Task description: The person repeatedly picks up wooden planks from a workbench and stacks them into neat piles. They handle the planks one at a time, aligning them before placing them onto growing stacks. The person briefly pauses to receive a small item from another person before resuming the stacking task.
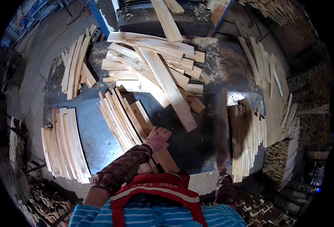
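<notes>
My left hand point(158, 139), in a pinkish knit glove, lies with its fingers out on a flat brown wooden board point(167, 160) near the table's front edge. Left of that board, a bundle of narrow boards point(117, 121) stands on edge, side by side. My right hand point(222, 160) is smeared by motion. From it a narrow wooden board point(224, 117) reaches away from me, also blurred, and the hand appears closed on its near end. Just right of it is a row of boards point(250, 140), partly in shadow.
A loose, crossed heap of boards point(155, 68) covers the far middle of the dark metal table point(99, 151). More boards form a row point(65, 142) at left and a small pile point(78, 68) behind it. Sawdust point(227, 60) lies at the back. Stacked wood point(282, 162) stands at right.
</notes>
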The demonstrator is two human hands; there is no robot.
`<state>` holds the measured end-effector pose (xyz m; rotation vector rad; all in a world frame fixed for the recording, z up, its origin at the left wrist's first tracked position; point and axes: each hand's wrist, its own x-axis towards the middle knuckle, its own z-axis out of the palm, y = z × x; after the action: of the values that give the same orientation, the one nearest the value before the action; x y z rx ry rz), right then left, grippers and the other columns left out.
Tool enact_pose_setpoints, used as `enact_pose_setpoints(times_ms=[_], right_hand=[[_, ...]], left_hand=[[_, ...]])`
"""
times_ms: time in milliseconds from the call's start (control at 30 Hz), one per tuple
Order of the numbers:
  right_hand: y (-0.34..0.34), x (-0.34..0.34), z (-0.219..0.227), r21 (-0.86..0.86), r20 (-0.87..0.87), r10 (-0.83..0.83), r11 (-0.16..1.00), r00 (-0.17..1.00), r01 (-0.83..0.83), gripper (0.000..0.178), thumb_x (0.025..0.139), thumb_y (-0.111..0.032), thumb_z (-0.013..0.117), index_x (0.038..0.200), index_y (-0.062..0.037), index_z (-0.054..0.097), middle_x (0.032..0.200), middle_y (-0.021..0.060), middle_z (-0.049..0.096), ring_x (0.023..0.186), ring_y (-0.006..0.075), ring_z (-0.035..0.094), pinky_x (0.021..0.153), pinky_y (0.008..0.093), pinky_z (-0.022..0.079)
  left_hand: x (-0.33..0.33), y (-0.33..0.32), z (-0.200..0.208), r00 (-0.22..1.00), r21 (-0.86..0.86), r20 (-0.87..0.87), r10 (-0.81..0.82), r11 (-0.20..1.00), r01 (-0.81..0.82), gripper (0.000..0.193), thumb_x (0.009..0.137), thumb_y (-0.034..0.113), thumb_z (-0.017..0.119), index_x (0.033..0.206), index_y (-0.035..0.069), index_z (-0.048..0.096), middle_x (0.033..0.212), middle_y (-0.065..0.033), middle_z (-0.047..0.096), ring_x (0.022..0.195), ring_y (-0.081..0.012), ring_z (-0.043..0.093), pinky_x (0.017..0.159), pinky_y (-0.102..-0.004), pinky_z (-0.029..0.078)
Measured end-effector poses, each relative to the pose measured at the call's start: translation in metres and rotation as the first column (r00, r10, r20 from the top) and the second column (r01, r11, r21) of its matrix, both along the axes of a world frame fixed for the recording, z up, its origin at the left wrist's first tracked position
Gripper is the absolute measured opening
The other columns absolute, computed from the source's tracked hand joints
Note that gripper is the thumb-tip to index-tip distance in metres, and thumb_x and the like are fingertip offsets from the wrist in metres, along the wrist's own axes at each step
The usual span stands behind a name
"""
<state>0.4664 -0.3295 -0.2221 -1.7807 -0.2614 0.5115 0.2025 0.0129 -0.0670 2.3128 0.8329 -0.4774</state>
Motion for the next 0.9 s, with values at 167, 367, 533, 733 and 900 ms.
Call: enact_pose_setpoints(times_ms=[167, 367, 533, 733, 900], right_hand=[[-0.119, 0.071, 0.039, -0.963, 0.240, 0.272, 0.187, 0.932, 0.194, 0.051, 0.089, -0.013, 0.059, 0.139, -0.0059, 0.048, 0.111, 0.0210, 0.067, 0.102, 0.0367, 0.066, 0.085, 0.0401, 0.055], [0.044, 0.052, 0.117, -0.611, 0.584, 0.271, 0.767, 0.765, 0.195, 0.060, 0.087, -0.031, 0.066, 0.137, -0.0029, 0.049, 0.123, 0.0201, 0.061, 0.112, 0.0357, 0.059, 0.094, 0.0390, 0.049], [0.197, -0.040, 0.119, -0.677, 0.504, 0.666, 0.700, 0.550, -0.226, 0.092, 0.078, -0.044, 0.075, 0.150, -0.0062, 0.034, 0.142, 0.0224, 0.049, 0.128, 0.0394, 0.052, 0.104, 0.0421, 0.046], [0.270, -0.083, 0.141, -0.843, 0.006, 0.733, 0.370, 0.681, -0.390, 0.110, 0.072, -0.035, 0.075, 0.156, -0.0106, 0.008, 0.144, 0.0252, 0.043, 0.115, 0.0420, 0.059, 0.094, 0.0492, 0.051], [0.249, -0.110, 0.204, -0.741, 0.017, 0.723, 0.473, 0.691, -0.476, 0.110, 0.070, -0.038, 0.077, 0.156, -0.0105, 0.013, 0.128, 0.0263, 0.055, 0.110, 0.0433, 0.061, 0.093, 0.0488, 0.051]], left_hand=[[-0.008, 0.016, -0.034, 0.902, 0.146, -0.265, -0.341, 0.910, 0.387, 0.019, 0.092, 0.022, 0.056, 0.110, 0.022, 0.061, 0.109, -0.0082, 0.058, 0.109, -0.0257, 0.055, 0.099, -0.0428, 0.038], [0.004, 0.023, -0.032, 0.714, 0.237, -0.411, -0.566, 0.690, 0.684, 0.016, 0.092, 0.027, 0.052, 0.095, 0.035, 0.066, 0.096, -0.0053, 0.056, 0.101, -0.0265, 0.053, 0.094, -0.0447, 0.035], [0.014, 0.024, -0.001, 0.828, -0.146, -0.389, -0.403, 0.915, 0.376, 0.049, 0.086, 0.047, 0.054, 0.110, 0.008, 0.072, 0.109, -0.0146, 0.068, 0.112, -0.0338, 0.060, 0.095, -0.0425, 0.043], [-0.030, 0.017, -0.048, 0.976, 0.069, -0.052, -0.209, 0.975, 0.213, 0.039, 0.085, 0.046, 0.058, 0.105, 0.015, 0.072, 0.108, -0.0155, 0.067, 0.113, -0.0331, 0.058, 0.106, -0.0461, 0.034], [-0.017, 0.007, -0.038, 0.995, 0.098, 0.045, 0.087, 0.991, -0.091, 0.042, 0.093, 0.050, 0.054, 0.115, 0.018, 0.067, 0.114, -0.0128, 0.067, 0.112, -0.0290, 0.061, 0.109, -0.0465, 0.031]])
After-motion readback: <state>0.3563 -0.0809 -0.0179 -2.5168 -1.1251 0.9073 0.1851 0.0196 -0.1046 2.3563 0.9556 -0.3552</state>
